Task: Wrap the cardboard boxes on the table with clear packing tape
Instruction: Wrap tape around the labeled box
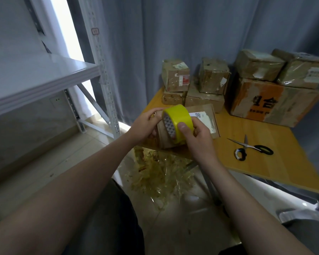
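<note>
**While the roll is readied, the box waits**

Where the view is nearest, a heap of crumpled tape scraps [160, 173] lies on the floor below the desk's near edge, probably dropped there to keep the worktop free.

Above it, both hands hold the tape roll [179, 118] just over the near left corner of the desk [265, 162]. The right hand [197, 137] grips it, thumb pressed on the yellow outer face and fingers curled round the far side, which steadies it. The left hand [145, 124] has its fingers curled at the roll's left rim, likely feeling for the loose end; no free strip shows.

Directly behind the roll sits a cardboard box [206, 124] with a white label on top, close enough to take the first strip. It looks like the next one to wrap.

To the right, scissors [250, 145] lie open on the desk, within reach for cutting.

Farther back, small boxes [175, 76] and a large printed box [274, 102] are stacked against the grey curtain [173, 34], glossy with tape and set clear of the working corner.
</note>
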The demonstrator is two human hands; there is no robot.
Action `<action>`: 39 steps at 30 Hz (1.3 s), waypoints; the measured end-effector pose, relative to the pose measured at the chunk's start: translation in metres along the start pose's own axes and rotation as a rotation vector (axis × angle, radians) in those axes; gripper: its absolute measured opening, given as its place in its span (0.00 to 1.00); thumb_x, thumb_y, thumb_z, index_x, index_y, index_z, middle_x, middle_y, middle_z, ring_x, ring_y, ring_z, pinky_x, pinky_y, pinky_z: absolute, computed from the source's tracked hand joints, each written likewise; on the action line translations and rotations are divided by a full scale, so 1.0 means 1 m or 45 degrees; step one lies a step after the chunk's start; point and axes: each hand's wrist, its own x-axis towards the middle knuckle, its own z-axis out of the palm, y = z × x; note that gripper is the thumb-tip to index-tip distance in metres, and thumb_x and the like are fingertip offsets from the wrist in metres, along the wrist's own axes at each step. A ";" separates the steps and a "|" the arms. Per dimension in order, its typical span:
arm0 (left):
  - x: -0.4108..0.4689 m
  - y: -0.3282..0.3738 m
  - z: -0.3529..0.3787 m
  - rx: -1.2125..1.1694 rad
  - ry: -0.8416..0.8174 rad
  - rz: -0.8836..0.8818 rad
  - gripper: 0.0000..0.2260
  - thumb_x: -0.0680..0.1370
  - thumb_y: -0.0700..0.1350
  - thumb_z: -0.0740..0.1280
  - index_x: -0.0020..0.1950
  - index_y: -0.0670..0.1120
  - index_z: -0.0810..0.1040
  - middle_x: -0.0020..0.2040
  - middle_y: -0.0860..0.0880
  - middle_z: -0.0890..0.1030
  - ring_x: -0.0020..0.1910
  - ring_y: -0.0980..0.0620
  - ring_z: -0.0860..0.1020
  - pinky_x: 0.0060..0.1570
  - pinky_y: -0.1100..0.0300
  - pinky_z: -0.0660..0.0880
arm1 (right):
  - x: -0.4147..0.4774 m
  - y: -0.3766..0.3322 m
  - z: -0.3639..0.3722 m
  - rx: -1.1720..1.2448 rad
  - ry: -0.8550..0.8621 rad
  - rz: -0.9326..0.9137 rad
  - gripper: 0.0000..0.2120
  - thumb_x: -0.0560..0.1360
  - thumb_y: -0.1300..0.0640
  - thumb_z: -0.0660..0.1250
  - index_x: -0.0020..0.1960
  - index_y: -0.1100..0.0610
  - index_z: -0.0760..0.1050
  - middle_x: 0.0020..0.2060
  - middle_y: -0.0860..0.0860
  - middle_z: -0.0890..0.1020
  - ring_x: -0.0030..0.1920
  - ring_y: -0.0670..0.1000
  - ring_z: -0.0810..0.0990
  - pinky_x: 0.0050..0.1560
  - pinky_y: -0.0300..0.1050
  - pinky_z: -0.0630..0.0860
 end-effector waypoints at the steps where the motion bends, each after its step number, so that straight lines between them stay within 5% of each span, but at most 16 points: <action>1: 0.005 -0.005 0.002 0.003 0.025 -0.053 0.12 0.86 0.52 0.61 0.67 0.54 0.77 0.42 0.44 0.81 0.33 0.48 0.81 0.37 0.50 0.80 | 0.007 0.004 0.003 -0.015 0.002 -0.010 0.05 0.83 0.51 0.66 0.48 0.45 0.77 0.38 0.38 0.81 0.39 0.39 0.78 0.39 0.39 0.75; 6: 0.026 -0.026 0.002 0.413 0.061 -0.136 0.18 0.83 0.53 0.65 0.70 0.47 0.79 0.60 0.47 0.81 0.59 0.47 0.78 0.61 0.52 0.74 | 0.039 0.020 0.017 -0.026 0.060 0.061 0.13 0.83 0.46 0.66 0.49 0.56 0.79 0.38 0.51 0.82 0.39 0.45 0.78 0.40 0.47 0.75; 9: 0.023 -0.034 -0.002 0.339 -0.148 -0.026 0.32 0.71 0.59 0.73 0.71 0.46 0.77 0.64 0.50 0.80 0.63 0.51 0.78 0.66 0.52 0.76 | 0.050 0.025 0.027 -0.031 0.092 0.099 0.16 0.83 0.45 0.65 0.50 0.58 0.79 0.41 0.55 0.83 0.39 0.48 0.79 0.41 0.51 0.76; 13: 0.015 -0.043 0.005 0.439 -0.313 -0.052 0.58 0.58 0.73 0.79 0.82 0.58 0.58 0.76 0.51 0.68 0.73 0.50 0.69 0.72 0.49 0.71 | 0.057 0.024 0.031 -0.045 0.103 0.156 0.18 0.83 0.44 0.65 0.51 0.60 0.79 0.43 0.58 0.84 0.40 0.48 0.79 0.43 0.50 0.77; 16: 0.012 -0.045 0.012 0.460 -0.262 -0.085 0.69 0.52 0.70 0.81 0.84 0.55 0.47 0.79 0.49 0.59 0.75 0.50 0.61 0.72 0.55 0.62 | 0.057 0.025 0.030 -0.045 0.100 0.174 0.17 0.83 0.43 0.64 0.50 0.57 0.80 0.43 0.54 0.85 0.42 0.49 0.81 0.46 0.51 0.78; 20: 0.011 -0.046 0.017 0.396 -0.143 -0.065 0.68 0.55 0.66 0.83 0.85 0.54 0.47 0.77 0.49 0.62 0.75 0.48 0.64 0.73 0.50 0.67 | 0.058 0.021 0.029 -0.074 0.095 0.232 0.16 0.83 0.42 0.64 0.48 0.53 0.81 0.41 0.50 0.86 0.44 0.50 0.84 0.47 0.51 0.79; 23: 0.008 -0.042 0.015 0.400 -0.172 -0.092 0.65 0.57 0.62 0.85 0.84 0.55 0.49 0.72 0.50 0.65 0.70 0.50 0.67 0.69 0.53 0.68 | 0.061 0.007 0.029 -0.149 0.050 0.301 0.23 0.81 0.39 0.65 0.46 0.59 0.80 0.39 0.53 0.84 0.41 0.52 0.82 0.47 0.56 0.80; 27: 0.005 -0.034 0.013 0.423 -0.224 -0.159 0.66 0.55 0.67 0.83 0.84 0.58 0.48 0.72 0.49 0.64 0.71 0.45 0.67 0.70 0.49 0.69 | 0.056 -0.020 0.017 -0.275 -0.014 0.342 0.23 0.82 0.40 0.63 0.39 0.56 0.78 0.31 0.50 0.78 0.34 0.48 0.76 0.37 0.46 0.71; 31: 0.001 -0.027 0.014 0.447 -0.241 -0.213 0.70 0.52 0.71 0.80 0.85 0.56 0.44 0.79 0.49 0.57 0.77 0.42 0.61 0.75 0.42 0.66 | 0.036 -0.034 0.001 -0.216 -0.009 0.456 0.31 0.80 0.36 0.63 0.50 0.66 0.82 0.42 0.59 0.84 0.44 0.56 0.82 0.50 0.55 0.77; 35: 0.000 -0.023 0.014 0.457 -0.261 -0.184 0.63 0.63 0.59 0.83 0.84 0.59 0.41 0.79 0.48 0.58 0.77 0.42 0.62 0.72 0.48 0.66 | 0.005 -0.034 -0.003 -0.259 -0.031 0.474 0.30 0.82 0.42 0.64 0.56 0.73 0.79 0.44 0.68 0.81 0.41 0.61 0.78 0.44 0.53 0.73; 39: -0.002 -0.019 0.012 0.457 -0.271 -0.201 0.66 0.58 0.67 0.82 0.82 0.64 0.40 0.79 0.50 0.58 0.77 0.41 0.63 0.75 0.42 0.65 | -0.023 -0.021 -0.007 -0.148 -0.032 0.554 0.29 0.82 0.42 0.64 0.53 0.71 0.79 0.47 0.69 0.82 0.41 0.60 0.79 0.45 0.50 0.70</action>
